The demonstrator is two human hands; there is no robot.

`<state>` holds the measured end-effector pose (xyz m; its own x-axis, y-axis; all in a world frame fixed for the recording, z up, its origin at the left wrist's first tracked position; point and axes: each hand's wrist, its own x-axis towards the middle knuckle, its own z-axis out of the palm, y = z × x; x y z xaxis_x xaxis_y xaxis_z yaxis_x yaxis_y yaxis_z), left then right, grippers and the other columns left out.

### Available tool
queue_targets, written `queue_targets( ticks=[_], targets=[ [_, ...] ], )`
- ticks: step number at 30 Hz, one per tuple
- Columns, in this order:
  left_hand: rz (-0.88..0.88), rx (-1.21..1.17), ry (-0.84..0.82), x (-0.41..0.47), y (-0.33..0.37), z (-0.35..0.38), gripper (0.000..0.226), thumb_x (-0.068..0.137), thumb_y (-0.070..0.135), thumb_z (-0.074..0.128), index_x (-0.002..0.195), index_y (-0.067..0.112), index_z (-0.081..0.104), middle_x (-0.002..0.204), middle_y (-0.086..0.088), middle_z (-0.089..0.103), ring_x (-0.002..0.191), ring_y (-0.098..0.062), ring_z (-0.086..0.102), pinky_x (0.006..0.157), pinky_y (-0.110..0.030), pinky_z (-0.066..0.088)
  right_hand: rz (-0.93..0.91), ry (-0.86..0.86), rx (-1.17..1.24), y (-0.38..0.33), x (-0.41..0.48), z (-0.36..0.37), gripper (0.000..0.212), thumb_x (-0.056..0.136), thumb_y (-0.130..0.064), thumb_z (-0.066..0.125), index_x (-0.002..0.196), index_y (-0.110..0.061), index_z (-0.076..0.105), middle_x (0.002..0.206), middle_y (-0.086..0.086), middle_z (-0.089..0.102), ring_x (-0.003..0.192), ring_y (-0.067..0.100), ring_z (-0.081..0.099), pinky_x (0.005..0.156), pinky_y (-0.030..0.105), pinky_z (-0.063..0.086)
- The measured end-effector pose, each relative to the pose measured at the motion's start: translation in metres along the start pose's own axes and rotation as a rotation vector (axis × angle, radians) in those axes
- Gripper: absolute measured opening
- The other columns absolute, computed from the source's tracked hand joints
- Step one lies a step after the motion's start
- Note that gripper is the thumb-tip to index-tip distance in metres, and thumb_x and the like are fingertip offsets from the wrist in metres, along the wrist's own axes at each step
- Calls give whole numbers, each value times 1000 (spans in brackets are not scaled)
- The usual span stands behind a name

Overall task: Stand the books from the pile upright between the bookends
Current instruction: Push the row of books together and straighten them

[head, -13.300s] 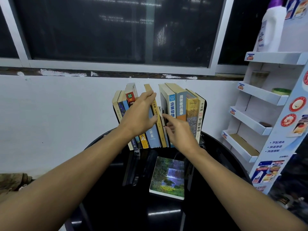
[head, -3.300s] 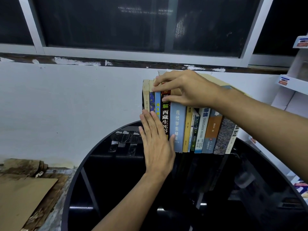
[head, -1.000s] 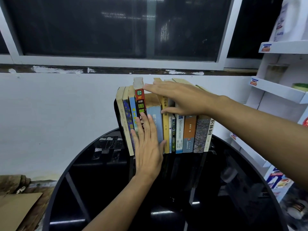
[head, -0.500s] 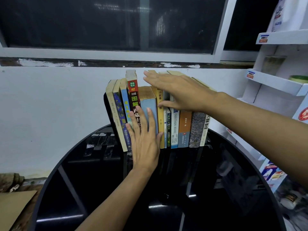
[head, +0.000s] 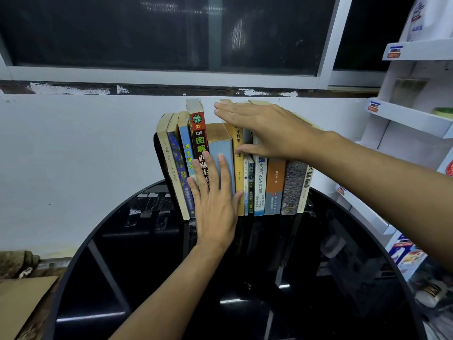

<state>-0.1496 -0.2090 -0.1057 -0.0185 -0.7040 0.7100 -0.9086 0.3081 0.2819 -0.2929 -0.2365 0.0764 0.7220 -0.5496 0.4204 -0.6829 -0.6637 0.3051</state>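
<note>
Head view: books (head: 259, 182) stand in a row on the table (head: 147, 278) beside a bookend (head: 158, 153). No pile shows, so probably only squaring is left. Left hand (head: 215, 217) presses flat on the spines, right hand (head: 269, 133) lies flat across the tops, and neither grasps anything.

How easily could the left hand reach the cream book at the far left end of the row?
Probably yes. The left hand lies flat against the red book and pale blue book; the cream book stands a few spines further left, its spine uncovered, nothing in front.
</note>
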Motion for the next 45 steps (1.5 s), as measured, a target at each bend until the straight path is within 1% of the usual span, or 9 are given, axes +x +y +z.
queue_targets(
  ticks=[7,11,14,19,22,28,34,42,45],
  targets=[
    [-8,-20,-15,0,1,-3,88,102,45,47,159,16,-13,163,-12,-28,150,-35,-27,121,-53,-11,-6,-34,-4,-2,-1,-6,87,86,-36,75,158,-23,27,164,-5,25,151,14,24,115,48,38],
    [0,-58,-22,-4,1,-8,86,103,39,47,158,17,-15,163,-11,-29,150,-34,-27,123,-57,-6,-23,-89,6,1,-3,-11,88,88,-35,74,159,-22,22,166,-4,19,152,14,19,119,45,32],
    [11,-60,-25,-6,0,-10,86,103,39,49,159,16,-12,165,-10,-26,151,-34,-25,122,-59,-5,-43,-81,-27,4,-10,-13,90,88,-39,74,159,-19,22,166,-1,19,151,16,21,120,42,28],
    [54,-70,-47,-12,11,-9,92,102,42,52,158,15,-15,165,-6,-25,151,-28,-26,122,-55,-9,-28,-40,-98,0,-23,-8,104,82,-51,74,160,-17,14,167,1,18,152,17,19,123,45,20],
    [59,-54,-33,-9,18,-6,94,101,41,53,158,13,-15,166,-9,-24,152,-28,-24,122,-55,-7,-16,-8,-162,-4,-30,-2,114,78,-55,76,160,-13,9,167,4,16,153,18,17,124,48,17],
    [48,-38,-25,-5,20,-1,94,101,41,52,158,12,-16,165,-10,-24,152,-28,-24,123,-56,-4,-4,24,-192,-3,-34,4,118,76,-54,79,160,-12,7,167,4,13,153,18,16,123,50,16],
    [38,-25,-10,-4,21,1,93,100,40,53,158,12,-15,165,-10,-23,152,-29,-24,123,-54,-8,11,72,-193,-5,-35,7,117,74,-51,82,160,-12,12,166,4,18,152,18,20,122,47,18],
    [33,-3,5,-3,21,3,97,98,39,57,158,12,-14,165,-10,-23,152,-30,-21,123,-56,-5,30,88,-192,-7,-35,10,118,73,-50,83,160,-13,13,166,3,19,151,18,22,120,43,18],
    [30,-6,4,-2,21,3,97,98,38,57,158,12,-14,166,-10,-22,152,-29,-22,123,-55,-7,31,81,-192,-7,-34,11,118,73,-51,83,160,-13,12,166,2,18,151,17,21,119,42,18]
  ],
)
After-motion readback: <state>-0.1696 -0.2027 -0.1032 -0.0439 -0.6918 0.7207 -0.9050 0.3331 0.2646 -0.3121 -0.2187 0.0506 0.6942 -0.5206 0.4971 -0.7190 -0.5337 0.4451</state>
